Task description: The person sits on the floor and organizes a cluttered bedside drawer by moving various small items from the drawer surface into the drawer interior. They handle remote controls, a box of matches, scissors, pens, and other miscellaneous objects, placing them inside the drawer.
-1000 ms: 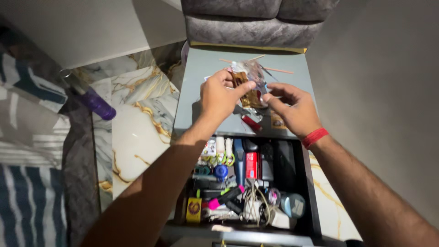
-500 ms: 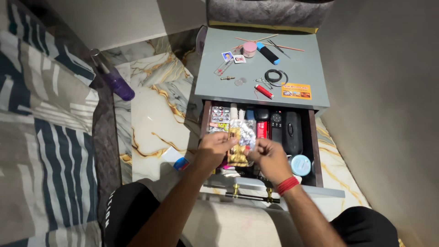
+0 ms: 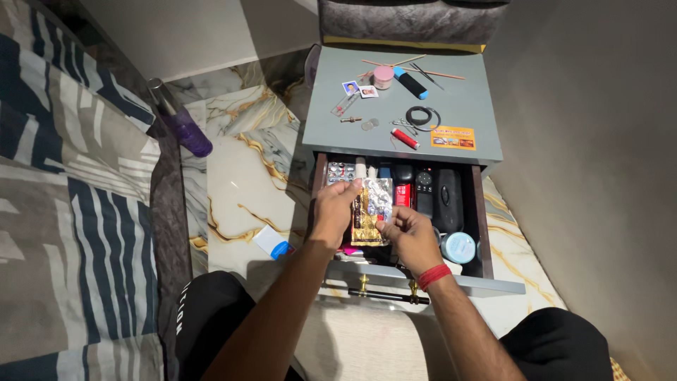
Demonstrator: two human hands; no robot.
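My left hand (image 3: 334, 210) and my right hand (image 3: 410, 236) both pinch a clear plastic packet with gold and brown contents (image 3: 369, 210), held over the open drawer (image 3: 479, 212) of a grey bedside table (image 3: 465, 106). The left hand grips the packet's left edge, the right hand its lower right corner. A red band circles my right wrist. Inside the drawer lie black remotes (image 3: 447, 197), a red item (image 3: 403, 195), a blister pack (image 3: 340, 173) and a round pale blue lid (image 3: 458, 247).
The table top carries small photos (image 3: 359, 89), a pink jar (image 3: 383, 76), a blue and black marker (image 3: 410, 83), a black band (image 3: 422, 116), a red tube (image 3: 405, 138), an orange card (image 3: 453, 137) and thin sticks. A purple bottle (image 3: 185, 125) lies by striped bedding (image 3: 77, 190). Marble floor (image 3: 233, 183).
Both hands brought the packet from above the table top down toward me, over the open drawer. The view pulled back, showing the table top's small items.
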